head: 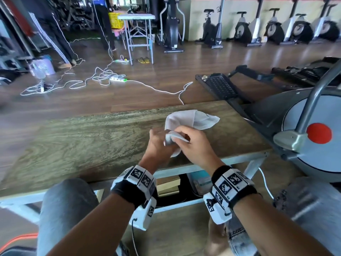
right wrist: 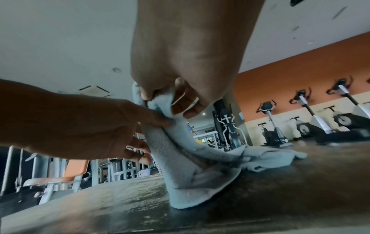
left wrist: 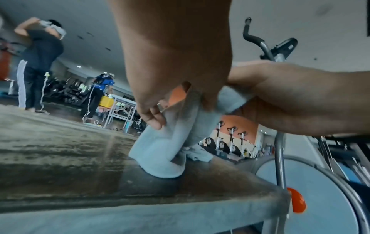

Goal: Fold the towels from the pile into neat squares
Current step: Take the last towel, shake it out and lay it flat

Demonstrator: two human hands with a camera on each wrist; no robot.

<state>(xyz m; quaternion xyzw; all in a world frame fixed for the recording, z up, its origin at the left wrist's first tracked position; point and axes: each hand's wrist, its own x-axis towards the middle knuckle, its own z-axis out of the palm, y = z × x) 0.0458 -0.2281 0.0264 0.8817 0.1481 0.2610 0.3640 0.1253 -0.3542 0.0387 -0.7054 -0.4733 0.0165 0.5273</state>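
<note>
Both hands, left (head: 160, 145) and right (head: 191, 143), pinch the towel's (head: 191, 118) bunched top between curled fingers (right wrist: 154, 118), hiding that edge; its rest trails beyond onto the counter (head: 83, 137).

Both hands (left wrist: 176, 66) pinch bunched towel (left wrist: 166, 142), bottom touching table (left wrist: 60, 158).

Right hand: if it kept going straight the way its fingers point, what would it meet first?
The right hand already pinches the white towel; going on, it would likely meet the left hand gripping the same bunch, though depth is unclear.
</note>
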